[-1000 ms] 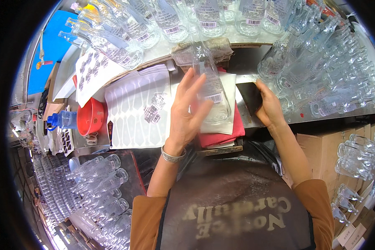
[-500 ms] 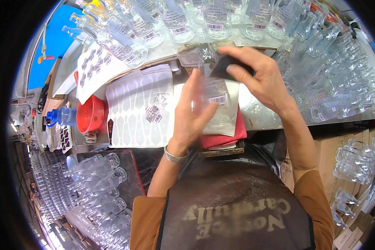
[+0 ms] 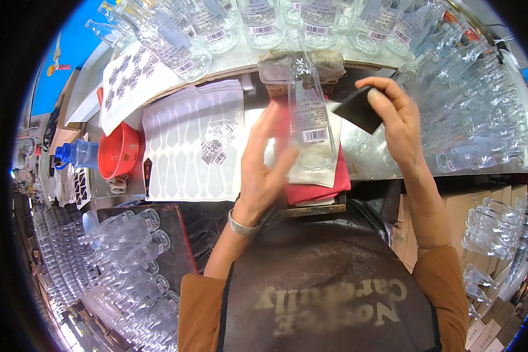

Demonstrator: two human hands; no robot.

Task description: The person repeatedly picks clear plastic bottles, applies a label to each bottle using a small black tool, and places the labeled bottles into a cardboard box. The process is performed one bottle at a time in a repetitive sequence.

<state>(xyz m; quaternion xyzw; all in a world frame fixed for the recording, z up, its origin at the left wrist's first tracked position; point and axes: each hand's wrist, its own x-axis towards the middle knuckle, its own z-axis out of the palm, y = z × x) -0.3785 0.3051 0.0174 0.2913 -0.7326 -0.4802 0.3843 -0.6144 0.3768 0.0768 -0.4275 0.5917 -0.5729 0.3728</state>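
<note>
A clear glass bottle [image 3: 312, 120] with a printed label and barcode lies on a white cloth [image 3: 334, 132] over a red cloth [image 3: 337, 183]. Its neck rests on a rolled grey-brown cloth [image 3: 276, 68] at the far end. Just left of the bottle is my left hand [image 3: 264, 167], its thumb apart and its fingers stretched out and blurred; whether it touches the glass is unclear. Right of the bottle and clear of it, my right hand [image 3: 398, 120] pinches a flat black scraper [image 3: 361, 110] between thumb and fingers.
Labelled bottles [image 3: 261, 23] stand along the back, and many more lie stacked at the right [image 3: 469, 123] and lower left [image 3: 135, 258]. Label sheets [image 3: 185, 152] lie at left, beside a red bowl [image 3: 118, 155] and a blue-capped jug [image 3: 82, 154]. Cardboard boxes [image 3: 446, 217] sit below right.
My right hand has moved right, carrying the black scraper off the bottle. My left hand has shifted slightly left and stays beside the bottle. The bottle's label is now uncovered.
</note>
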